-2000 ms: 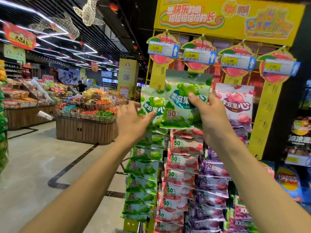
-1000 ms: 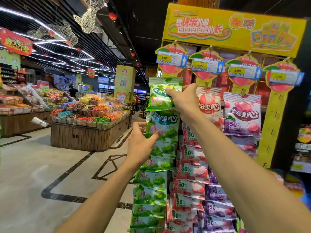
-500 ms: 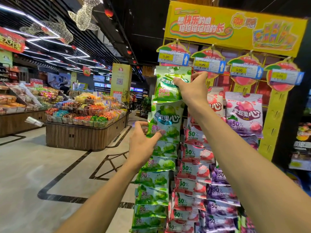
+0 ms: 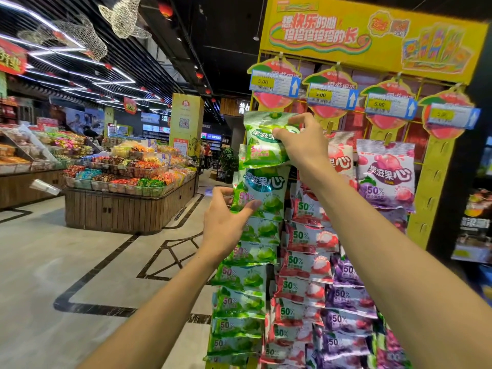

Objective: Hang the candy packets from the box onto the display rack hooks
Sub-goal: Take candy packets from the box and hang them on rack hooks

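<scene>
Green glossy plastic candy packet (image 4: 262,145) is sitting upright at the top of the yellow display rack's (image 4: 431,182) leftmost column, right hand (image 4: 303,145) pinching its upper right corner, left hand (image 4: 226,222) gripping the hung green packet (image 4: 262,193) directly below.

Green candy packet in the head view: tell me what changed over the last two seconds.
The right hand carried the green packet left, from the red column to the top of the green column. The left hand dropped slightly and took a grip on the hanging green packet below. The rack stayed put.
</scene>
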{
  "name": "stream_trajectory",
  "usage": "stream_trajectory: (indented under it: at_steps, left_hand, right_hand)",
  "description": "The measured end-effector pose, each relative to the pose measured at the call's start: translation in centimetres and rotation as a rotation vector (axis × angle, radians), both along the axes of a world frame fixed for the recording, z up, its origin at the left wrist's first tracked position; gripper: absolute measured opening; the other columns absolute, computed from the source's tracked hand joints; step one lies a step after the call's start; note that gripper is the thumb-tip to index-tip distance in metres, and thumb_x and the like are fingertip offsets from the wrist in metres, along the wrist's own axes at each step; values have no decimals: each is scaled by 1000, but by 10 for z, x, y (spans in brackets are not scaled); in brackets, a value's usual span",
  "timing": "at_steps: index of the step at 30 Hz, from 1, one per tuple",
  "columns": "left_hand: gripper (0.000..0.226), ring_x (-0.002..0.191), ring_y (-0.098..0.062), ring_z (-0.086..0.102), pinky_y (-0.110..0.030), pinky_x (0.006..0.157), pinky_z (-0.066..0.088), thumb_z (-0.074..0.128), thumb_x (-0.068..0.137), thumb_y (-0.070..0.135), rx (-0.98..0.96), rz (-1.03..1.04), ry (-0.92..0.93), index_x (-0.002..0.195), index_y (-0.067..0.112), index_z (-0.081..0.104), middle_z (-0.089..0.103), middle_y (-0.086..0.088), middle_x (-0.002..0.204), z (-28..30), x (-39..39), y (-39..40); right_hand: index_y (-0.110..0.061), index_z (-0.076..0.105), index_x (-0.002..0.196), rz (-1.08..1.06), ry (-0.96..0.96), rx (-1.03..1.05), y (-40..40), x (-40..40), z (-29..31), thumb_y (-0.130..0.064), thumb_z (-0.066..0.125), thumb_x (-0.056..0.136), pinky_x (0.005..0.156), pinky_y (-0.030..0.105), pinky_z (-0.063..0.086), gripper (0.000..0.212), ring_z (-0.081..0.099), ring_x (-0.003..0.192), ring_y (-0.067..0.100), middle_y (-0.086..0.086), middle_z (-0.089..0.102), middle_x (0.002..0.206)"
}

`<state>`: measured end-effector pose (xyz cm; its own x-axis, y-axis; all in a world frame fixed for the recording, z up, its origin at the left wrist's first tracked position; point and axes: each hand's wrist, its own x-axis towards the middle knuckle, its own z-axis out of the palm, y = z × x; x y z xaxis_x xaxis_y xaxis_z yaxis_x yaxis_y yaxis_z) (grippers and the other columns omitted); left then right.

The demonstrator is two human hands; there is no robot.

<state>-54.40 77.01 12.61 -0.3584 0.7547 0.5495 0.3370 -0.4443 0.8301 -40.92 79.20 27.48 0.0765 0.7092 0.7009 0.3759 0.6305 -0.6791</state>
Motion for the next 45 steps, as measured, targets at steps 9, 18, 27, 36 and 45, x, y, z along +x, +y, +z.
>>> stream_trajectory:
  at_steps: [9, 18, 27, 36, 45]
  left_hand:
    - [55, 88, -1, 59, -47, 86, 58, 75, 82, 57, -20, -5, -21, 117, 28, 44, 56, 16, 101, 0, 1, -1]
    - [49, 106, -19, 58, -49, 93, 54, 75, 86, 52, -9, 15, 14, 116, 28, 45, 54, 16, 106, -1, 0, -3]
    - [63, 108, -19, 61, -49, 93, 54, 72, 78, 67, -68, 45, 54, 119, 26, 47, 61, 4, 119, -5, -4, -1]
    - [63, 118, -26, 57, -45, 97, 50, 68, 90, 56, -163, 155, 319, 131, 15, 45, 59, -5, 130, -14, -4, -33]
    - [46, 101, -28, 62, -39, 80, 48, 60, 98, 48, -378, 311, 871, 130, 15, 51, 63, -5, 111, -112, 25, -120]
  right_hand:
    - [-19, 57, 127, -32, -65, 31, -11, 1, -18, -32, 67, 95, 63, 22, 41, 36, 49, 68, -5, -12, 58, 112]
    - [-18, 55, 139, -141, -211, 128, -16, -6, -39, -35, 62, 97, 102, 36, 43, 45, 55, 126, 24, 1, 62, 136]
    - [-26, 43, 150, -238, -397, 69, -26, 0, -70, -37, 56, 100, 90, 31, 31, 53, 46, 123, 29, 15, 55, 131]
    - [-13, 48, 147, -213, -490, -3, -55, 19, -102, -27, 58, 99, 104, 37, 35, 51, 44, 131, 36, 24, 51, 136]
    - [-10, 56, 134, -205, -813, -113, -111, 137, -195, -39, 54, 98, 94, 48, 51, 46, 57, 119, 40, 21, 62, 126]
